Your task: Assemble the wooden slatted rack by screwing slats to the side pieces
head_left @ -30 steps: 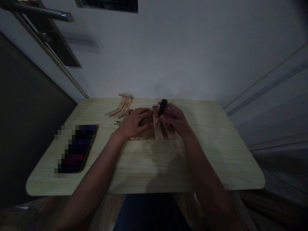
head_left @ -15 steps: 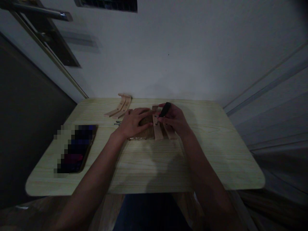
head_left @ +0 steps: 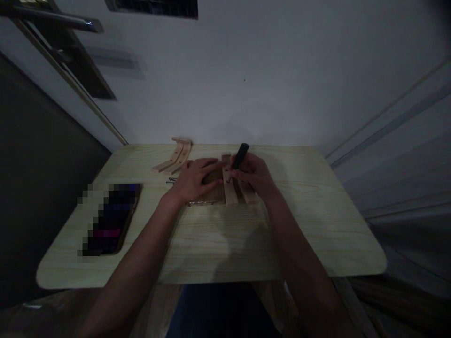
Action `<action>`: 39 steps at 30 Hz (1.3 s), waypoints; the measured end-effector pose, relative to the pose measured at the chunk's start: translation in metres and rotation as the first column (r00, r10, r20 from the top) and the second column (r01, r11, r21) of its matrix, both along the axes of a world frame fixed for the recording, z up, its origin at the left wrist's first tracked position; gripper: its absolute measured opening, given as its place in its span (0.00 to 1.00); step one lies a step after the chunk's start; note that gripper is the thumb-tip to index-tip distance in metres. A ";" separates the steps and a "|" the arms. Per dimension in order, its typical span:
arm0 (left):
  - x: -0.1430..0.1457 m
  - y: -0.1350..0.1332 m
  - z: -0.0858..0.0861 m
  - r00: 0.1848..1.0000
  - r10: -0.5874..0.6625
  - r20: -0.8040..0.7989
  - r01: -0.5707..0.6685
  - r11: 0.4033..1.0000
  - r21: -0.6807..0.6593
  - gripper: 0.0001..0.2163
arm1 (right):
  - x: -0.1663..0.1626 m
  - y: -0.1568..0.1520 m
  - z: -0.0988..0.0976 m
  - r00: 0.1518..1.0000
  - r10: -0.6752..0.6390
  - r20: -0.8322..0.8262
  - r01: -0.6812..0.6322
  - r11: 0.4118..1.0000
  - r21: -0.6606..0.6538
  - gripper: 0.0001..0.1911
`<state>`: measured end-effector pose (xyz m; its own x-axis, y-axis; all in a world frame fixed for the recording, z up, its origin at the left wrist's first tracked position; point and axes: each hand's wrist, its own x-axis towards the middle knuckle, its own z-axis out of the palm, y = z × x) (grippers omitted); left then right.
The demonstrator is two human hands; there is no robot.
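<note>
Gripping the black-handled screwdriver point(head_left: 241, 157), my right hand point(head_left: 255, 174) angled its shaft onto the wooden bracket point(head_left: 230, 193) at nine o'clock! My left hand point(head_left: 194, 179), spread wide, covered the brown block point(head_left: 211, 191); I saw screws point(head_left: 171, 180) at its nine, paired brackets point(head_left: 179, 154) toward eleven.

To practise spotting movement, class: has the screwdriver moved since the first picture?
Yes: the screwdriver now leans further right, judged against the table.
</note>
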<state>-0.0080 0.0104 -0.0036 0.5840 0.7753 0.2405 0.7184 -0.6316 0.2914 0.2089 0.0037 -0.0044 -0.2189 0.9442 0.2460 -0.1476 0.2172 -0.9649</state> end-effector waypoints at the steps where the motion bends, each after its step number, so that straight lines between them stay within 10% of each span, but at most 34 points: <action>1: 0.000 0.000 0.000 1.000 0.001 -0.001 -0.001 1.000 0.004 0.25 | 0.001 0.000 0.000 1.000 0.019 -0.013 -0.019 1.000 0.000 0.20; 39: -0.001 0.001 -0.003 1.000 -0.002 0.009 0.002 1.000 0.013 0.25 | -0.001 0.001 -0.001 0.996 0.031 0.084 -0.033 0.999 0.021 0.18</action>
